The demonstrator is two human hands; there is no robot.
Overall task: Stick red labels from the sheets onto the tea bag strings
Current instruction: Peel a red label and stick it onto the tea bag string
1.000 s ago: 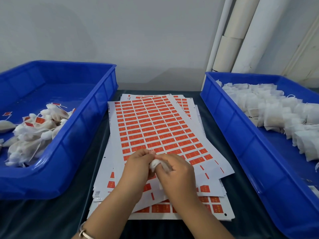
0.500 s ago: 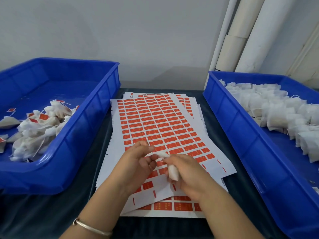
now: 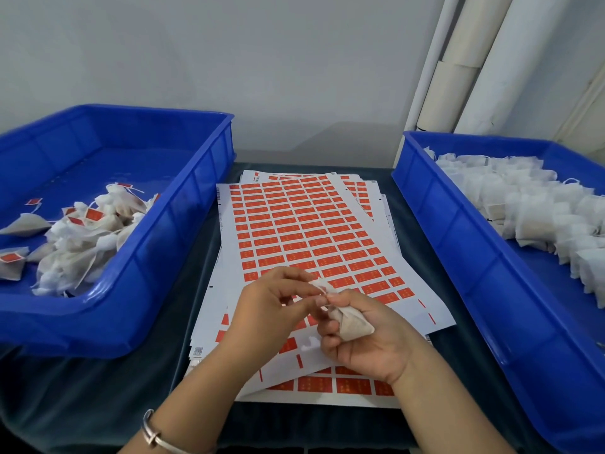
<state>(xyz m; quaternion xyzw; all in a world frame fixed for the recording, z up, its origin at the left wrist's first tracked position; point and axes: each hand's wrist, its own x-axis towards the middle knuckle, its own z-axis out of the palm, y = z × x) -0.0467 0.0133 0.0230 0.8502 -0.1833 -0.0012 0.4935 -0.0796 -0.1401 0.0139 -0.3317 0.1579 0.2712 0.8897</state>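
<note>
Tea bag (image 3: pixel 352 326) mid-grip, over label sheets (image 3: pixel 304 237)
Cupped in right hand (image 3: pixel 366 342) w/ curled fingers; top end pinched by left hand (image 3: pixel 275 309) just beside.

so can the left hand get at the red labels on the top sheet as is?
Probably not straight away: the left hand hovers just over the top sheet with nothing between, but its fingertips pinch the tea bag held by the right hand.

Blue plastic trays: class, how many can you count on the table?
2: one blue plastic tray on the left holding labelled tea bags, one on the right holding unlabelled ones.
</note>
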